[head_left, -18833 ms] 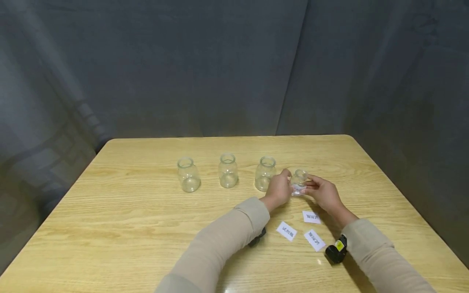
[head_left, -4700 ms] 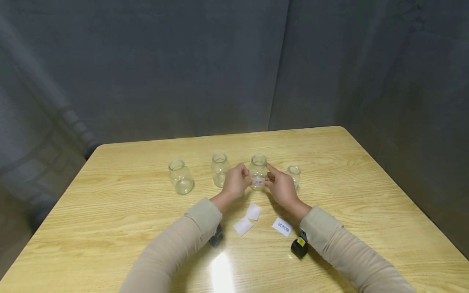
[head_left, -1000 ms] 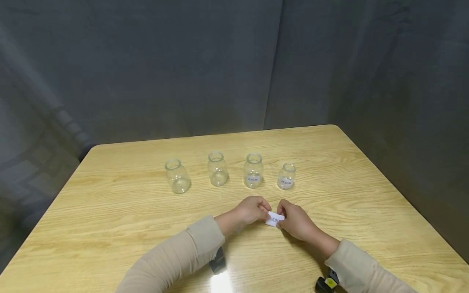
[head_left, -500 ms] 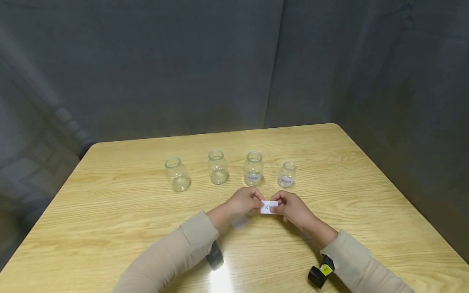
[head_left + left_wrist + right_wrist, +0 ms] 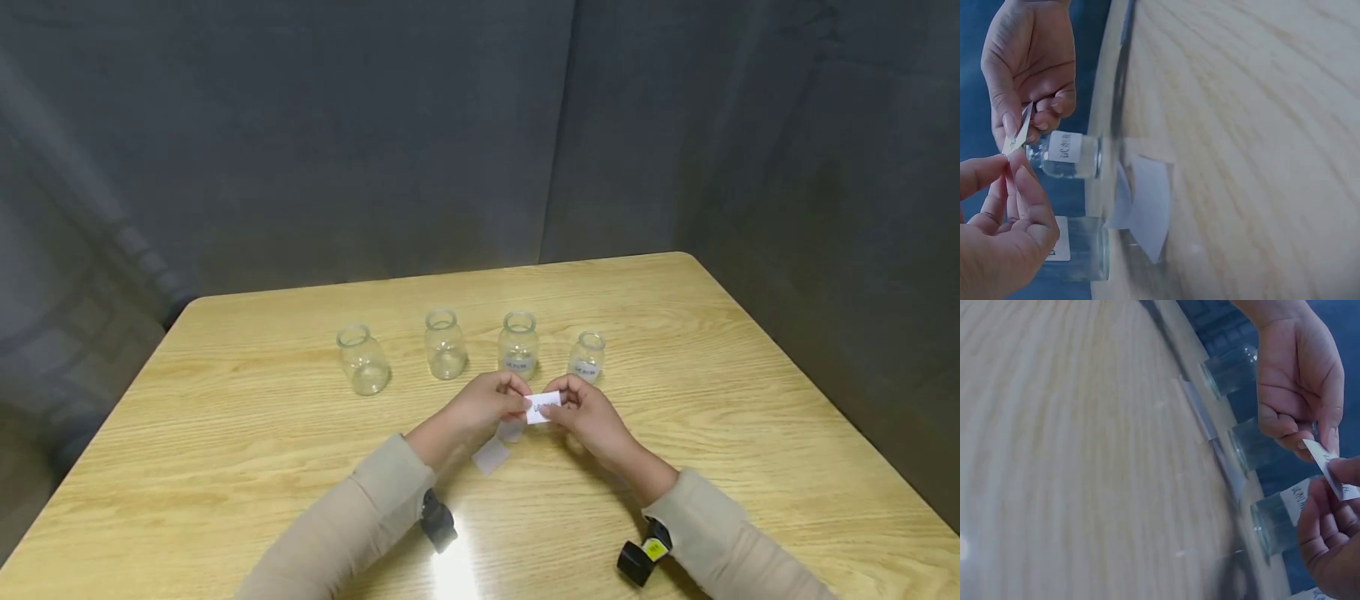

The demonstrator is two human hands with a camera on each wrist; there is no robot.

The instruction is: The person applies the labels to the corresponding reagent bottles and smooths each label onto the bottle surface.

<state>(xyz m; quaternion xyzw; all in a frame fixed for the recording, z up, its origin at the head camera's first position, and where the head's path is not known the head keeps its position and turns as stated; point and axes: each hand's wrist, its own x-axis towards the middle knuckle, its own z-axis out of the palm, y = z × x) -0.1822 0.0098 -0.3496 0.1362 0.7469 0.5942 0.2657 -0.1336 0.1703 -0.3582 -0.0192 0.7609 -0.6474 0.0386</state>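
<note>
Both hands pinch a small white label with dark handwriting, held up over the table in front of the jars. My left hand grips its left end and my right hand its right end, thumbs on the written side. Just behind the hands stands a glass jar bearing a similar label. To its right is a smaller labelled jar, its base partly hidden by the right hand. The left wrist view shows the label tilted between the fingertips.
Two unlabelled glass jars, one at far left and one beside it, complete the row on the wooden table. Two blank paper slips lie below the left hand. Grey curtain hangs behind the table.
Earlier the hands worked at the small jar, then pressed a label on the jar left of it. Since then they have taken the label from the table and raised it toward the jars.
</note>
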